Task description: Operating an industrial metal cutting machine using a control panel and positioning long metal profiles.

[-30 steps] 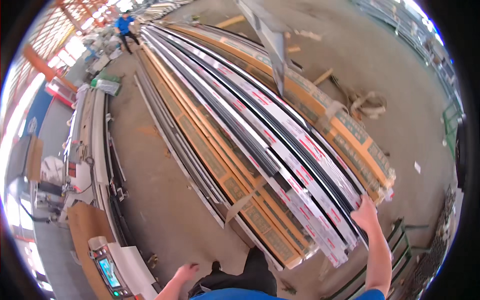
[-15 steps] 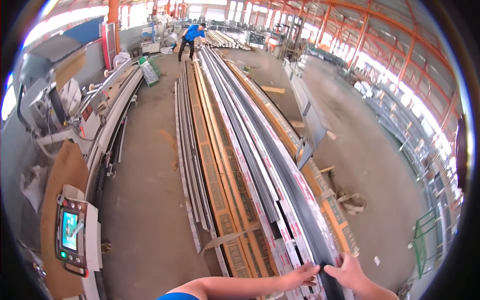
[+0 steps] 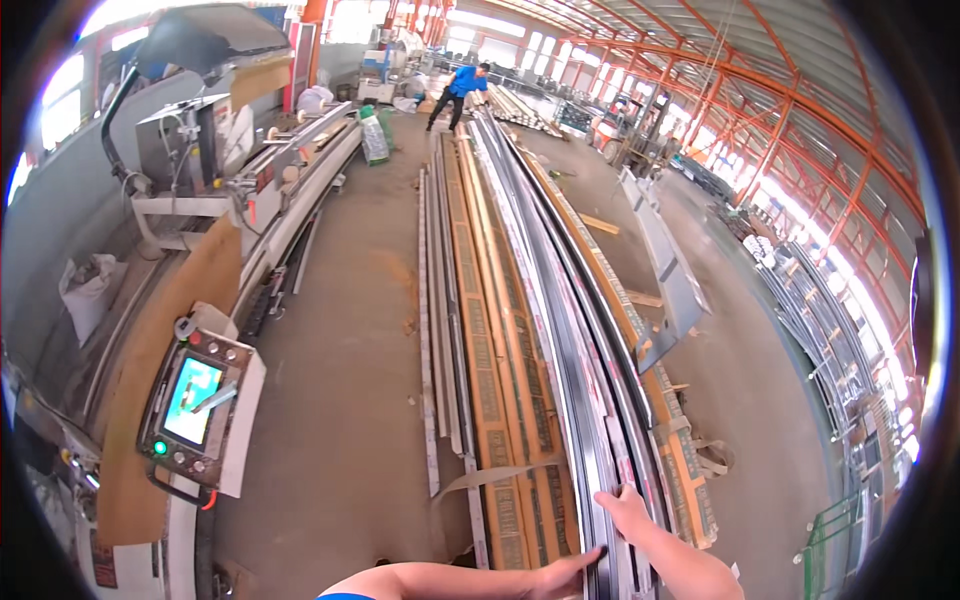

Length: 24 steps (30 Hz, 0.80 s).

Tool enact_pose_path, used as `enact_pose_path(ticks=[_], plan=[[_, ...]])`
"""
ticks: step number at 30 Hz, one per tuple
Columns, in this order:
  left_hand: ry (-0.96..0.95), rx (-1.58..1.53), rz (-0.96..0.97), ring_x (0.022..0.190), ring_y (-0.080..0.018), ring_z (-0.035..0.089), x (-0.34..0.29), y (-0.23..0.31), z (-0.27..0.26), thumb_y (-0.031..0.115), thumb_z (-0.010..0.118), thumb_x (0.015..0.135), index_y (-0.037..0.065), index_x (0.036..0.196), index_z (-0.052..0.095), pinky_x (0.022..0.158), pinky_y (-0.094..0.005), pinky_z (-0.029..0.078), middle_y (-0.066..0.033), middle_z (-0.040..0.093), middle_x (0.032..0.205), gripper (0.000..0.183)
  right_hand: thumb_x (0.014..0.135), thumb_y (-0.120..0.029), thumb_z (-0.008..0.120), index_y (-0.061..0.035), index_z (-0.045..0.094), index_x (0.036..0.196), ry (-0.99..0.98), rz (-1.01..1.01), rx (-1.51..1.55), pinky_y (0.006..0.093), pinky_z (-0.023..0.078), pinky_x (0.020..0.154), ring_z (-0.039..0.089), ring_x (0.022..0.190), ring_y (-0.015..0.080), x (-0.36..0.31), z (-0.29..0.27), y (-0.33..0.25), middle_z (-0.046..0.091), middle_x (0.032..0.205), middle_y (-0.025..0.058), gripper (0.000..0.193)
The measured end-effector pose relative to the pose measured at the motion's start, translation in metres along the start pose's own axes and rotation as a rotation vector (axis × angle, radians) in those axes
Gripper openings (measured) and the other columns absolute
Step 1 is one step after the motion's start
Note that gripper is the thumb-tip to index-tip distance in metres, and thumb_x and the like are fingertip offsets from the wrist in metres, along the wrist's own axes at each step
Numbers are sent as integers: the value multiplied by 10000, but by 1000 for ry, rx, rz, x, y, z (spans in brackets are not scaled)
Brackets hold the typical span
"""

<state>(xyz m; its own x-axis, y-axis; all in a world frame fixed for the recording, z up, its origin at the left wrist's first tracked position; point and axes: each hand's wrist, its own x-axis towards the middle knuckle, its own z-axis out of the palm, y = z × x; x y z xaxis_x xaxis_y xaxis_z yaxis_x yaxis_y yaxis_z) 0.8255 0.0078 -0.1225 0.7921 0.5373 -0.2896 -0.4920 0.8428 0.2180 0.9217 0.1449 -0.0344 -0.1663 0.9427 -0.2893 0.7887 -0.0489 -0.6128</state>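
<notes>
A long grey-and-silver profile bar [image 3: 566, 370] runs away from me on top of a bundle of similar bars. My left hand [image 3: 566, 576] grips its near end from the left, thumb on top and the other fingers hidden beneath. On the bar's right side, slightly farther up, my right hand [image 3: 634, 516] is closed with its thumb over the upper edge. Beside it lie white-and-red wrapped profiles [image 3: 622, 462] and a dark profile [image 3: 645, 400]. At the far end a person in blue [image 3: 461, 92] bends over the bars, hands too small to make out.
Cardboard-wrapped bundles [image 3: 490, 400] lie left of the bars, with a loose strap [image 3: 500, 474] across them. A machine with a lit control panel [image 3: 195, 405] stands at the left. To the right are a grey metal beam [image 3: 668, 270] and a green frame [image 3: 835, 540].
The grey-and-silver bar now lies farther left over the bundle, covering some wrapped profiles. My right hand has moved up along it, my left lower. The whole view has shifted, with the control panel nearer the middle.
</notes>
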Motion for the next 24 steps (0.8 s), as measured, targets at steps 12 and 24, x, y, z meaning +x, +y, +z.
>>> enact_pose_path(ticks=[12,24], plan=[[288,-123,228,1027,-237,571,-61,-137,-62,635,477,881,37,1256,529,844,-380,478,-108,606,1158,708,744,-400,675,112,553,1030,-91,-29,130,378,472,812,617,947,279,51,146,-27,634,987,249,600],[1410,96,432,609,-181,593,-211,-253,-132,644,514,864,-17,878,700,540,-330,463,-84,646,709,687,876,-539,590,-15,595,909,-705,82,741,346,444,393,588,541,199,-38,333,-74,615,715,81,525]])
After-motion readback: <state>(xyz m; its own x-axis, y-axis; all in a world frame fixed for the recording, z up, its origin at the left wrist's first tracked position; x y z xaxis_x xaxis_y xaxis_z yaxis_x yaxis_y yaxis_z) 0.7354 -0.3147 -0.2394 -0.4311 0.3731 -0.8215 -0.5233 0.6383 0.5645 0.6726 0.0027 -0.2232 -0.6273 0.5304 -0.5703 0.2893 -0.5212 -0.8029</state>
